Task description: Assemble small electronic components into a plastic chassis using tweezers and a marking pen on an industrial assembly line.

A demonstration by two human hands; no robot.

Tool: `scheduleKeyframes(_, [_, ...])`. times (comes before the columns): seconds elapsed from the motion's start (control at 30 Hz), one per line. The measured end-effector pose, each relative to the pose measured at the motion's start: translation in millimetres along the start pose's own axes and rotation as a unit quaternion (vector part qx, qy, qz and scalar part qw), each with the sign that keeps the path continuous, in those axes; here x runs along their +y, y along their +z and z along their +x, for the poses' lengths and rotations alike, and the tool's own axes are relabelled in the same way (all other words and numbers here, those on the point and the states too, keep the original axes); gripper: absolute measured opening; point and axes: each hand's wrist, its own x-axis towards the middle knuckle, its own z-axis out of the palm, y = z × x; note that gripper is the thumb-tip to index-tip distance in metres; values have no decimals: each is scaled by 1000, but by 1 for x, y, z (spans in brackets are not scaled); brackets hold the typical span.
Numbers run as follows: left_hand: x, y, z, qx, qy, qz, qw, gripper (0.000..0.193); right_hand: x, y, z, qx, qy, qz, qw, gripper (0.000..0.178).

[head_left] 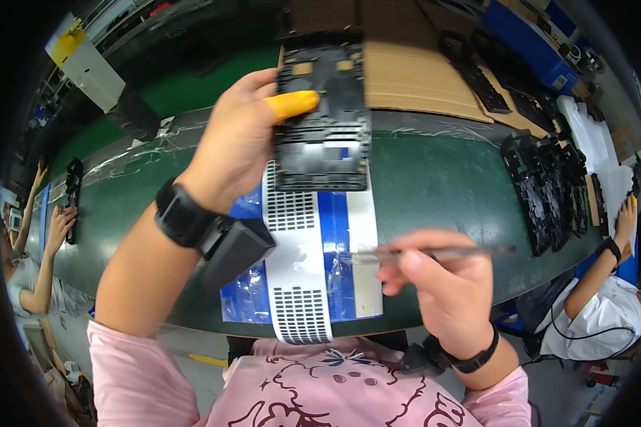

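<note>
My left hand [235,135], a yellow cover on its thumb, grips a black plastic housing [320,160] by its left side. The housing is held up over the green table, with tan pads near its far end. Lower right, my right hand [441,285] pinches a slim dark tool [470,252] with a pale front end. Motion blur hides whether it is tweezers. That front end lies over a blue-and-white backing [338,285]. On this backing rests a white strip [299,313] with rows of black rectangular pieces, partly covered by the housing and my wrist.
Several black housings [541,192] stand in a row on the green table [434,185] at the right. Cardboard [420,78] lies beyond the far edge, near a blue bin [527,46]. Other people work at the left [43,270] and right [605,306].
</note>
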Motion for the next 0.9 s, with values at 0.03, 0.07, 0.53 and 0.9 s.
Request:
scheduleKeyframes(0.03, [2,-12,-3,9,-8,-31,999,38,3,9,10,-20,3,-4,1000,16])
scheduleKeyframes(0.07, [5,-27,-8,33,-40,-20,998,29,7,16,21,-22,3,-4,1000,16])
scheduleKeyframes(0.53, [-4,-62,-70,162,-18,-127,978,28,58,18,58,44,17,-146,988,11])
scheduleKeyframes(0.9, [-11,-52,-76,127,-36,-182,974,34,47,24,55,49,67,-71,994,13])
